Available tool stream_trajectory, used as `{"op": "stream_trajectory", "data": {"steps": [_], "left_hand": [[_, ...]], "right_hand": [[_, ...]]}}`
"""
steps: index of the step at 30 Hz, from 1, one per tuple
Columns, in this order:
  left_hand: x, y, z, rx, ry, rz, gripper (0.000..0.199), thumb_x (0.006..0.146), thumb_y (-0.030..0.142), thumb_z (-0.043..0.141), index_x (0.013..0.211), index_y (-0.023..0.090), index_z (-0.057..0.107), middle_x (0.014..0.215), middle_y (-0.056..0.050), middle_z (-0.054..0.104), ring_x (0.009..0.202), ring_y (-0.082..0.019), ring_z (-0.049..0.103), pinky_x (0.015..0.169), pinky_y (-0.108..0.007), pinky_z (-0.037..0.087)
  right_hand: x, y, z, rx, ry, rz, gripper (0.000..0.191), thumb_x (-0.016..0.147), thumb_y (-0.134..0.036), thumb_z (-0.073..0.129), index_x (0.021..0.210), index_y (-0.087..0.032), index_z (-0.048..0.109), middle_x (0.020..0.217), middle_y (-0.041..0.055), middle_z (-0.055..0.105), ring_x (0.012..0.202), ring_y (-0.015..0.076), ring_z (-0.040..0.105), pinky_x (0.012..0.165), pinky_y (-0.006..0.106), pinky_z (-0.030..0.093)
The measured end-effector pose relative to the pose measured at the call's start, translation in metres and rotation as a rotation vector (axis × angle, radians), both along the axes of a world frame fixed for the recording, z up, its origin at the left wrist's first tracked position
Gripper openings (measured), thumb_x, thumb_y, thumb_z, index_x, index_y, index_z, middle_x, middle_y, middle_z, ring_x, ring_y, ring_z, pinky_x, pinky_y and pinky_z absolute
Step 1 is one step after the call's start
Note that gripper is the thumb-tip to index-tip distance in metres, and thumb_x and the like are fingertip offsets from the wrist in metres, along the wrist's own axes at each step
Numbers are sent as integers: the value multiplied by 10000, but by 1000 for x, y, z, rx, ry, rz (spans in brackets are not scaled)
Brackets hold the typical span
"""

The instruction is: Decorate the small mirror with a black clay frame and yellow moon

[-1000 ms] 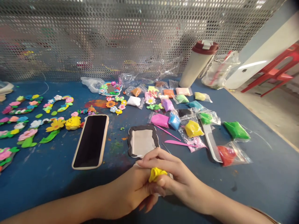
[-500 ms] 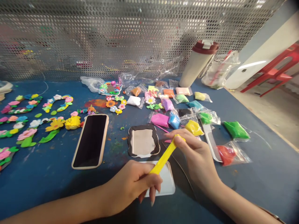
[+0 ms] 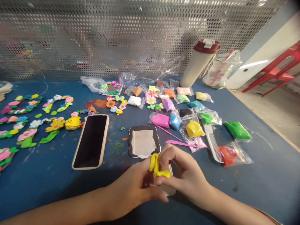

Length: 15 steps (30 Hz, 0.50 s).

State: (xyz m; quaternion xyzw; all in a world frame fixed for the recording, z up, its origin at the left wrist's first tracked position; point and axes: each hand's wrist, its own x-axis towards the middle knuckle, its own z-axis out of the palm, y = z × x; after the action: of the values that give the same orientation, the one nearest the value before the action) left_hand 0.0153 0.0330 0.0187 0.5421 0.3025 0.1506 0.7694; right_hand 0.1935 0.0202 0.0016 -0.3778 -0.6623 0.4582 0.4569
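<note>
A strip of yellow modelling clay (image 3: 155,165) is folded over on itself between my two hands. My left hand (image 3: 137,184) grips one side of it, its thumb stretched out below. With thumb and fingers my right hand (image 3: 179,175) pinches the other side. Under the hands lies a white board (image 3: 172,189), mostly covered by them. Just beyond them is a small frame-shaped plate (image 3: 144,142) with black clay pressed around its border. Two pink modelling tools (image 3: 178,143) rest past my right hand, near a packet of yellow clay (image 3: 194,128).
A phone (image 3: 91,142) lies left of the plate, with clay flowers (image 3: 55,125) further left. Bagged clay in several colours, a white comb (image 3: 213,143) and a red clay packet (image 3: 228,156) are on the right. A tumbler (image 3: 199,64) stands at the back, before a perforated metal screen (image 3: 117,40).
The yellow clay was stretched into a long straight strip; now it is folded. My right hand has come down and left toward my left hand, uncovering the pink tools.
</note>
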Motion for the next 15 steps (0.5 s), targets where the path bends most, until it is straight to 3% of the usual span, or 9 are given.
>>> {"op": "stream_trajectory", "data": {"steps": [3, 5, 8, 11, 15], "left_hand": [[-2, -1, 1, 103, 49, -16, 289, 792, 358, 697, 883, 177, 492, 828, 24, 463, 767, -124, 417, 693, -237, 366], [-4, -2, 0, 196, 116, -39, 273, 812, 379, 670, 843, 175, 492, 803, 21, 504, 737, -124, 452, 664, -232, 365], [-6, -3, -2, 295, 135, -80, 258, 897, 399, 547, 786, 167, 530, 739, 15, 532, 663, -110, 488, 620, -221, 369], [-5, -3, -2, 207, 103, -92, 293, 930, 401, 480, 768, 167, 548, 681, 21, 510, 595, -94, 496, 566, -196, 396], [-4, 0, -1, 18, 89, -69, 311, 943, 437, 431, 839, 166, 544, 676, 9, 587, 498, -72, 492, 478, -173, 382]], "right_hand": [[-1, 2, 1, -17, -67, -57, 404, 685, -429, 783, 773, -216, 452, 783, -27, 464, 691, 123, 423, 590, 236, 375], [-2, 2, 3, -131, -99, 7, 468, 670, -494, 770, 739, -214, 402, 732, -43, 432, 642, 111, 368, 540, 225, 325], [-2, 1, 6, -214, -127, 160, 452, 770, -496, 681, 659, -201, 357, 631, -58, 412, 589, 94, 346, 513, 218, 274], [0, 1, 7, -123, -115, 205, 402, 862, -440, 594, 627, -183, 393, 619, -52, 419, 584, 85, 372, 533, 218, 274], [5, 3, 7, -13, -136, 136, 404, 918, -387, 517, 600, -178, 379, 603, -50, 377, 564, 84, 356, 526, 227, 266]]}}
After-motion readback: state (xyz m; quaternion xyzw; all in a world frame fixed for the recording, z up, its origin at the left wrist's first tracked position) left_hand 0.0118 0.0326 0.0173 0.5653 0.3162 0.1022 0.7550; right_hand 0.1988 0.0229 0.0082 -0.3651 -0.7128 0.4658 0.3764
